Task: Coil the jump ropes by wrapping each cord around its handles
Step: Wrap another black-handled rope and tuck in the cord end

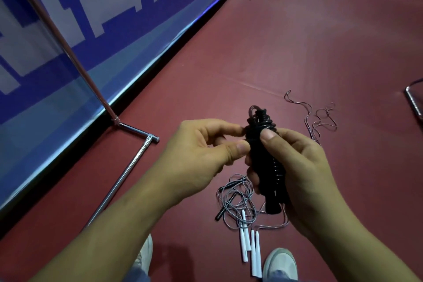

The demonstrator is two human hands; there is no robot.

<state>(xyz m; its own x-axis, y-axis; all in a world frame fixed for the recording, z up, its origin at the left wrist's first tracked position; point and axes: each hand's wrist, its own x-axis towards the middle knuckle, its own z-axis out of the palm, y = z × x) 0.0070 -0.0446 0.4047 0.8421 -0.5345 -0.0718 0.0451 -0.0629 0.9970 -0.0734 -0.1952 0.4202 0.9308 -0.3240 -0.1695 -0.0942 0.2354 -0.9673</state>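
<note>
The black jump rope (265, 160) is held above the floor (320, 41), nearly fully coiled. Its handles are gripped by the right hand (304, 167), and the upper cord is pinched by the left hand (199, 151). Securing the cord's end is judged the next step. The grey-corded rope (219, 215) and the white-handled ropes (251, 247) lie uncoiled on the floor.

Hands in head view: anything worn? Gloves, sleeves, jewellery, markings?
Nothing worn. Left hand and right hand are bare: no gloves, rings, watch or bands visible. Both forearms are uncovered down to the frame edge, no sleeves in view. Fingers have short, unpainted nails. No tape or markings.
</note>
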